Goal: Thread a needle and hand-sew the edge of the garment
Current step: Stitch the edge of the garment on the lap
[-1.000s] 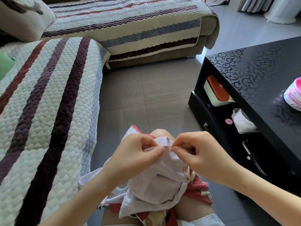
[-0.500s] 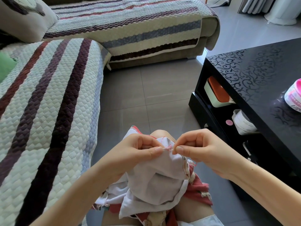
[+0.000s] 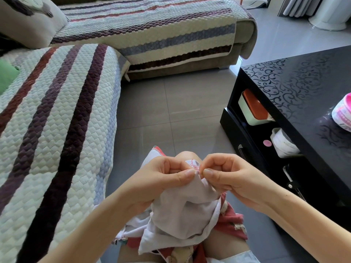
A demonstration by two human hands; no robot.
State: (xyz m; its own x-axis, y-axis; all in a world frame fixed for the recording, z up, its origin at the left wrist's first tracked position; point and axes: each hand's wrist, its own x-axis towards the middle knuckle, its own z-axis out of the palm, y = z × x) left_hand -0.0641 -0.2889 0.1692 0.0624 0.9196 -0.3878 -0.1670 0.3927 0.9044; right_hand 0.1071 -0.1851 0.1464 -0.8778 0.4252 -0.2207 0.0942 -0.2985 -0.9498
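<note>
A white garment point(image 3: 182, 211) with red trim lies bunched on my lap. My left hand point(image 3: 163, 177) pinches its folded edge between thumb and fingers, just above my knee. My right hand point(image 3: 228, 177) faces it, thumb and forefinger pinched together at the same edge, where pink stitches point(image 3: 193, 165) show. The needle itself is too small to make out between the fingertips. The two thumbs almost touch.
A striped quilted sofa cover point(image 3: 57, 130) fills the left; a second sofa section point(image 3: 152, 35) is at the back. A black coffee table point(image 3: 303, 92) stands on the right with a pink-and-white tub point(image 3: 342, 114) on top and boxes on its lower shelf. Grey tile floor point(image 3: 171, 111) lies between.
My right hand has drawn in closer to the left, its fingertips now tight against the fabric edge. Both hands have shifted slightly upward. The garment stays on my lap.
</note>
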